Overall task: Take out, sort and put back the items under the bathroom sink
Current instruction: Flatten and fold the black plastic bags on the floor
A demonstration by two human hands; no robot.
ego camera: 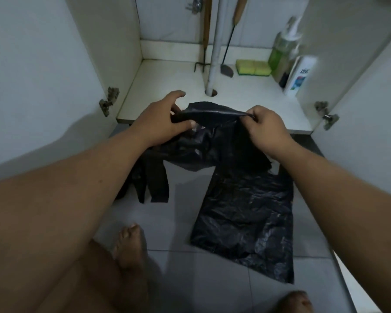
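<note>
A: Black plastic bag noted, held up in front of the cabinet floor, just this side of the drain pipe. Its top edge is stretched roughly side to side between both hands, so the long axis is taken to run left–right, across the cabinet mouth

B: Grips?

A: Left hand: thumb pressed onto the bag's left end, fingers partly spread, tips hidden behind the plastic. Right hand: fingers curled, the right end of the edge pinched. Both hands are set about equally far from the pipe; neither is judged clearly nearer

B: Where does the rest of it hang?

A: Downward and toward the person, from the held edge. A second bag is laid flat on the floor tiles, nearer the person than the pipe and right of it; dark strips are seen to its left

B: Room for moving?

A: Open cabinet floor is seen left of the pipe. Right of it, sponges and bottles are crowded against the side wall. The front edge of the cabinet floor lies directly beneath the held bag, so a snag there is judged possible
</note>
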